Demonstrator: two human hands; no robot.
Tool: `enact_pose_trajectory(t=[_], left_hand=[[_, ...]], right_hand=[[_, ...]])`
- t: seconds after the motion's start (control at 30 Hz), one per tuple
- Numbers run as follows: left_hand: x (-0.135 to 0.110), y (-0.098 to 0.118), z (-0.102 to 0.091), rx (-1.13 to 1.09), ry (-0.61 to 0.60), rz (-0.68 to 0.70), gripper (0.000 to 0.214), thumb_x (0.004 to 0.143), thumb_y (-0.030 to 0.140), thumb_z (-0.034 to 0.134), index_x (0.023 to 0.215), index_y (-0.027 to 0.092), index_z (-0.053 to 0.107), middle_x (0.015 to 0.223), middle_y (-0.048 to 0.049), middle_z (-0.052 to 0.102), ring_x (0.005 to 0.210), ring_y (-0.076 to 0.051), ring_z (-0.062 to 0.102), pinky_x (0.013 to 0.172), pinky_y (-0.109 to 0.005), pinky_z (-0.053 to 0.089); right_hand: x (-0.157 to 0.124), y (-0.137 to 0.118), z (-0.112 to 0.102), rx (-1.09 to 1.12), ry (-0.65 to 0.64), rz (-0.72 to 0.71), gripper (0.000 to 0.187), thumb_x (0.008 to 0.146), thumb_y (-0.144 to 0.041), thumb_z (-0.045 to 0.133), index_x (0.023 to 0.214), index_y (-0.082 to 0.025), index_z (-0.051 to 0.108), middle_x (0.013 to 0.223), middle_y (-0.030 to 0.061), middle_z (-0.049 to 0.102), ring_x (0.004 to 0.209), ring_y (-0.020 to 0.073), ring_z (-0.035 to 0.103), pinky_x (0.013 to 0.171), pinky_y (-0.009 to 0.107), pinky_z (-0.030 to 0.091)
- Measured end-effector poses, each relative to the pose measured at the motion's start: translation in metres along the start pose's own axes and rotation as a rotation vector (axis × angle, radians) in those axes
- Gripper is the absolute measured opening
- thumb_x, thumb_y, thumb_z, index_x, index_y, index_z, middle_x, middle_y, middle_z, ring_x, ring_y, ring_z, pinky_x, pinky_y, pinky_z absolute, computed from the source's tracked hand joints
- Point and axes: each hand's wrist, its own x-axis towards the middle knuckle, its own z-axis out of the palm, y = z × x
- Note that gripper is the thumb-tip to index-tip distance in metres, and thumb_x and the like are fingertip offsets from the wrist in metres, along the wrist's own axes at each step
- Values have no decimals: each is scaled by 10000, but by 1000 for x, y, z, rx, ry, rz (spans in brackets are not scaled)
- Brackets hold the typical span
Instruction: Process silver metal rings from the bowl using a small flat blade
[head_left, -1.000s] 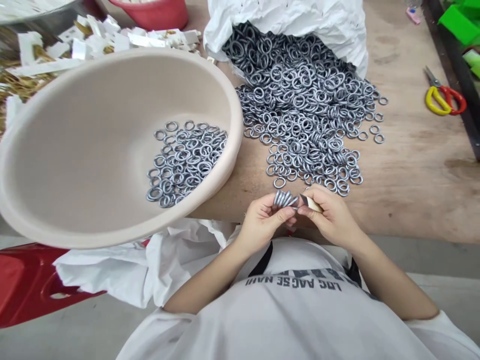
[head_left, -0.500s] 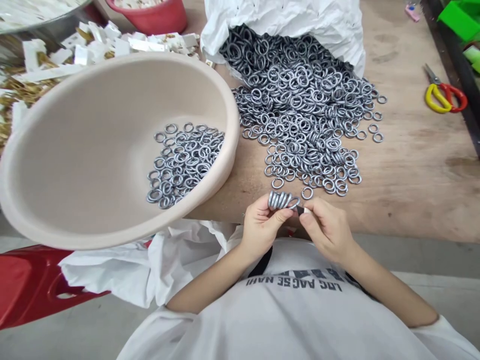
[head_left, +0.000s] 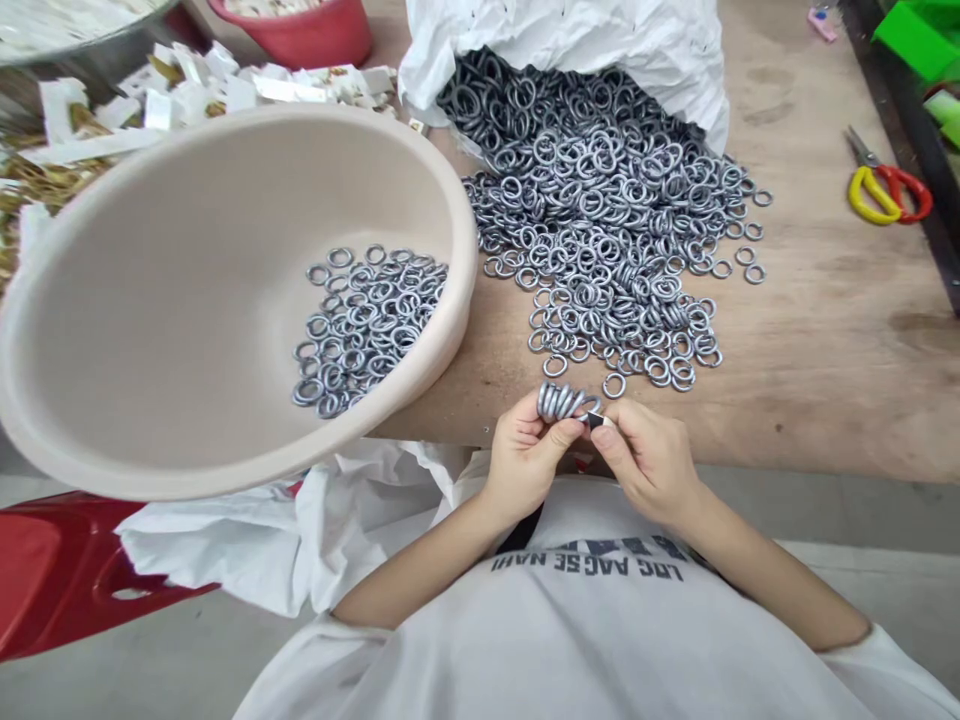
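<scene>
Several grey metal rings (head_left: pixel 559 401) stand side by side in a row in my left hand (head_left: pixel 529 455), its thumb and fingers closed on them. The ring at the right end leans away from the others. Against that ring, my right hand (head_left: pixel 651 458) pinches a small dark piece (head_left: pixel 597 420); its kind cannot be made out. Just beyond my hands a big heap of the same rings (head_left: pixel 607 230) spills from a white sack (head_left: pixel 570 35). To the left, a large beige basin (head_left: pixel 187 250) holds a smaller pile of rings (head_left: pixel 371 330).
Scissors (head_left: pixel 885 190) with yellow and red handles lie at the right of the wooden table (head_left: pixel 832 380). White and brown pieces (head_left: pixel 157 105) are piled behind the basin, near a red bowl (head_left: pixel 315 35). A green bin (head_left: pixel 919 40) sits top right. A red stool (head_left: pixel 67 570) stands below left.
My right hand has shifted slightly left, bringing the dark piece closer to the end ring. My left hand keeps its hold on the rings.
</scene>
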Motion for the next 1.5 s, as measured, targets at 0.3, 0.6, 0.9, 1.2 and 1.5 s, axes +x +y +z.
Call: enact_pose_trajectory(t=[0.3, 0.6, 0.9, 1.2, 1.5], left_hand=[[-5, 1, -11, -98, 7, 50, 209, 883, 382, 740, 934, 193, 666, 738, -6, 693, 707, -139, 676, 835, -331, 588], [9, 4, -13, 85, 94, -19, 207, 770, 309, 847, 875, 172, 734, 815, -14, 737, 735, -128, 661, 740, -241, 547], [5, 5, -1, 52, -136, -116, 231, 830, 351, 790, 926, 150, 730, 801, -35, 727, 703, -144, 662, 691, -255, 569], [4, 7, 5, -33, -177, -65, 190, 781, 275, 837, 853, 150, 713, 764, -11, 694, 688, -116, 635, 697, -232, 549], [2, 3, 0, -34, -166, -126, 215, 818, 306, 808, 976, 172, 750, 898, -57, 751, 800, -163, 701, 772, -275, 584]], right_hand=[[18, 26, -18, -253, -12, 318, 331, 1024, -510, 456, 942, -226, 606, 785, 5, 623, 687, 176, 559, 598, 289, 291], [21, 25, -18, -327, -134, 120, 167, 994, -357, 565, 986, -209, 644, 977, 63, 609, 832, 206, 582, 635, 301, 345], [13, 9, 0, 541, 43, 267, 272, 911, -497, 675, 930, -242, 581, 751, -23, 566, 647, 147, 537, 601, 281, 429], [12, 14, 7, 999, 3, 424, 354, 774, -462, 828, 856, -222, 581, 724, -55, 571, 514, 65, 448, 460, 197, 370], [12, 20, 0, 699, 92, 402, 285, 962, -493, 599, 923, -211, 624, 709, -35, 544, 552, 101, 423, 536, 251, 357]])
